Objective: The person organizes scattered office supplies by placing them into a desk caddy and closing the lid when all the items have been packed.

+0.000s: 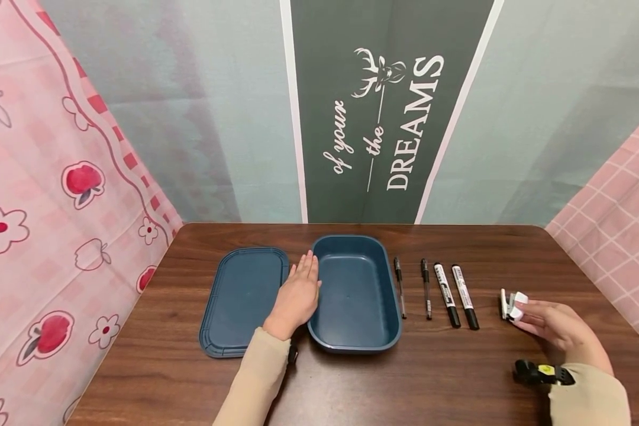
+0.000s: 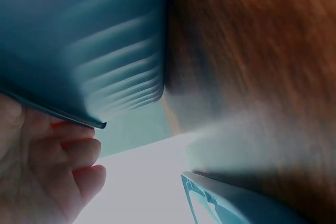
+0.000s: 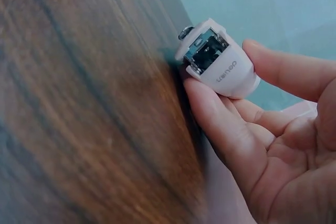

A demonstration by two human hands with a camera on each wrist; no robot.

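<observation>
A deep blue plastic box (image 1: 351,302) stands open on the table. My left hand (image 1: 299,291) rests along its left rim with the fingers straight; in the left wrist view its fingertips (image 2: 86,153) touch the rim against the ribbed outer wall. Far to the right, my right hand (image 1: 556,324) pinches a small white stapler (image 1: 518,306) between thumb and fingers. The right wrist view shows the stapler (image 3: 226,66) close up at the table surface, its metal parts facing out.
Left of the box lies a flat blue lid (image 1: 245,299). Between box and stapler, a black pen (image 1: 400,284), a second pen (image 1: 426,287) and two white markers with black caps (image 1: 446,293) (image 1: 464,294) lie roughly parallel. A curtain (image 1: 234,106) hangs behind the table (image 1: 404,378).
</observation>
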